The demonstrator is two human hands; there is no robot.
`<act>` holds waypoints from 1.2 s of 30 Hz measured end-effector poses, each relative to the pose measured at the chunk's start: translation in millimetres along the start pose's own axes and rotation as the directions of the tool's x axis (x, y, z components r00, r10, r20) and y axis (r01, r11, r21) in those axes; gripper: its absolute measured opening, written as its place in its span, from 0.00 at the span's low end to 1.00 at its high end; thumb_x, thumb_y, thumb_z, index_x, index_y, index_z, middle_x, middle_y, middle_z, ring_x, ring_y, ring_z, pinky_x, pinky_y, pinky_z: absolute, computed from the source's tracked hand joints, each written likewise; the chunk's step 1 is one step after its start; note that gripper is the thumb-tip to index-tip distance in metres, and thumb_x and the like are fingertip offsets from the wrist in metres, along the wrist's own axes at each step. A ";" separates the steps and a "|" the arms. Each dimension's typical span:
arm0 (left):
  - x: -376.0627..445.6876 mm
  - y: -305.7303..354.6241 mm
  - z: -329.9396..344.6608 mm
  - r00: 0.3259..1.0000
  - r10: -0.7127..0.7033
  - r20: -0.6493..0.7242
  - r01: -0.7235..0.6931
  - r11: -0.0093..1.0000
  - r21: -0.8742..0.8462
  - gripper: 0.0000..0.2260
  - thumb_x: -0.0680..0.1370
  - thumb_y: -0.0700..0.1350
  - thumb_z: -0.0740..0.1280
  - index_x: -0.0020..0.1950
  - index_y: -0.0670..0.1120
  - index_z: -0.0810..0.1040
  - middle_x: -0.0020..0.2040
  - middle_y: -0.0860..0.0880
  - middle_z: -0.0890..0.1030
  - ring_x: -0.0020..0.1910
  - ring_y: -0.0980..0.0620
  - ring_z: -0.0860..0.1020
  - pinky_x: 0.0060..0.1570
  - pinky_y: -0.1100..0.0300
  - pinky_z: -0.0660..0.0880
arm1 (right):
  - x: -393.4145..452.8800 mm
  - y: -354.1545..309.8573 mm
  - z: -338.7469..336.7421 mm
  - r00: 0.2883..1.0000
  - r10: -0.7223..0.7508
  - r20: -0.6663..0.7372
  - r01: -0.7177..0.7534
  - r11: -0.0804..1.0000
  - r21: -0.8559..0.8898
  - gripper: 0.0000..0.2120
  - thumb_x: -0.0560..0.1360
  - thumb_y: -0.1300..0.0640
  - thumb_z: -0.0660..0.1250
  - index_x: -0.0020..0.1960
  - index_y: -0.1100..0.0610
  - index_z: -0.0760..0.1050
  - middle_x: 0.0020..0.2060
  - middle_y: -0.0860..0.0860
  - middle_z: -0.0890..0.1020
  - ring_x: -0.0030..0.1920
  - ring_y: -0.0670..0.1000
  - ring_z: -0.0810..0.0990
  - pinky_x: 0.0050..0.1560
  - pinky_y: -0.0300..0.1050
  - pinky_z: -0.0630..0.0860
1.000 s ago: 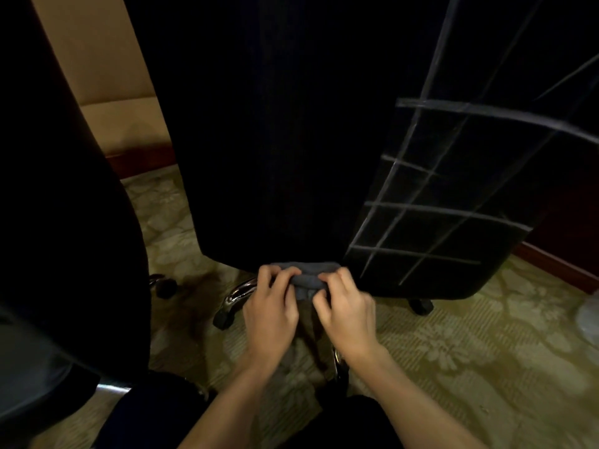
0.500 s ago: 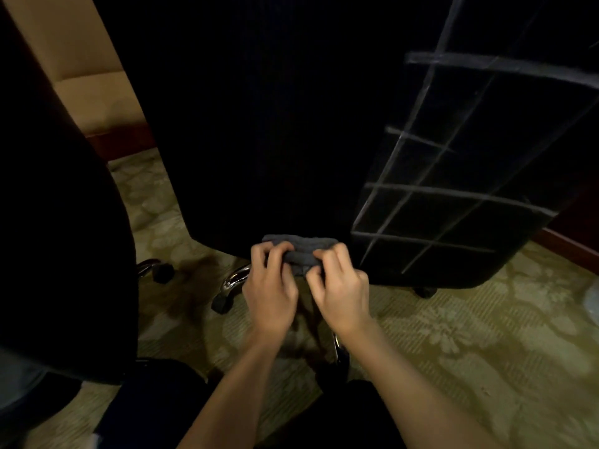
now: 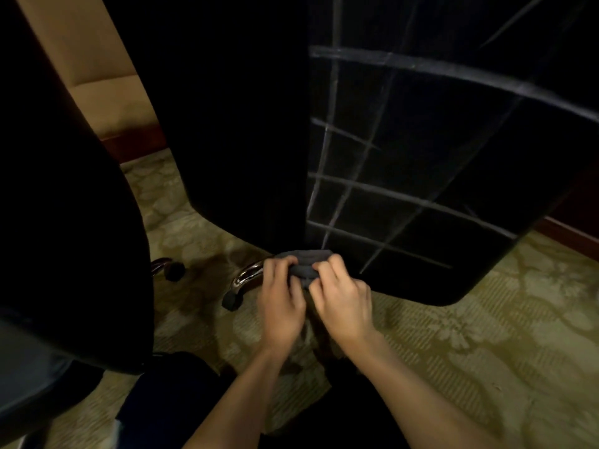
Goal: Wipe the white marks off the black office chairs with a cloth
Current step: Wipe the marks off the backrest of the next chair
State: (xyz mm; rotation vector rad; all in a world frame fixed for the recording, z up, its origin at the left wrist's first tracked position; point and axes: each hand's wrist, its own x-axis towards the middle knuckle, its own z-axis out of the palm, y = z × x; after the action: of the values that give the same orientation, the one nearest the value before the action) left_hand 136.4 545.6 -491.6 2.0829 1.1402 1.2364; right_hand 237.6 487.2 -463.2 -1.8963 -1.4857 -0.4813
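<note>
A tall black office chair back (image 3: 246,124) fills the middle of the view. Its right half carries a grid of white chalk-like lines (image 3: 389,196); the left half looks plain black. Just under the chair's lower edge both hands bunch a small grey cloth (image 3: 303,262) between them. My left hand (image 3: 280,299) pinches the cloth's left side with curled fingers. My right hand (image 3: 343,296) grips its right side the same way. Most of the cloth is hidden under the fingers.
A second black chair (image 3: 64,222) stands close on the left. Chrome base legs with black castors (image 3: 233,296) sit on the patterned green carpet (image 3: 486,351). A beige wall with a dark wooden skirting (image 3: 129,137) runs behind. My dark-clothed knees are at the bottom.
The view has swung, so the chair's marked half now lies more to the right. Both hands keep holding and kneading the cloth under the chair's lower edge.
</note>
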 end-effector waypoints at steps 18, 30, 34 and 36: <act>-5.8 34.2 6.4 0.985 0.155 0.080 -0.155 0.988 -0.016 0.10 0.77 0.44 0.60 0.58 0.50 0.75 0.54 0.50 0.73 0.49 0.50 0.77 0.44 0.58 0.73 | -21.6 20.7 -25.8 0.971 0.173 -0.168 -0.174 0.985 0.005 0.10 0.75 0.55 0.62 0.51 0.58 0.79 0.45 0.54 0.79 0.31 0.53 0.79 0.25 0.45 0.75; 10.9 29.7 1.7 0.951 0.285 0.121 -0.296 0.951 0.089 0.12 0.77 0.44 0.61 0.59 0.53 0.74 0.53 0.48 0.74 0.48 0.47 0.80 0.37 0.52 0.79 | -23.8 20.2 -19.9 0.947 0.189 -0.259 -0.175 0.982 0.075 0.07 0.75 0.59 0.64 0.52 0.58 0.75 0.45 0.55 0.77 0.34 0.53 0.79 0.28 0.44 0.75; 9.4 30.7 3.5 0.950 0.296 0.094 -0.304 0.949 0.087 0.11 0.77 0.42 0.61 0.60 0.49 0.74 0.53 0.47 0.74 0.47 0.45 0.80 0.38 0.53 0.77 | -20.7 17.5 -20.0 0.963 0.177 -0.206 -0.166 0.984 0.068 0.08 0.75 0.57 0.63 0.52 0.57 0.77 0.45 0.54 0.78 0.30 0.52 0.78 0.26 0.43 0.75; 3.6 42.2 14.0 0.939 0.327 0.104 -0.334 0.941 0.054 0.12 0.77 0.41 0.61 0.60 0.48 0.74 0.53 0.47 0.74 0.48 0.46 0.79 0.42 0.54 0.76 | -25.5 30.8 -31.5 0.961 0.189 -0.200 -0.184 0.982 0.040 0.08 0.74 0.56 0.63 0.52 0.57 0.76 0.45 0.54 0.78 0.30 0.53 0.78 0.24 0.44 0.75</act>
State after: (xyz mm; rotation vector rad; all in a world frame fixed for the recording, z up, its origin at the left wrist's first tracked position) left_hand 167.2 525.8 -466.2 2.4329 0.8246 1.2427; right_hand 263.3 443.4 -466.1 -1.8871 -1.1636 -0.5511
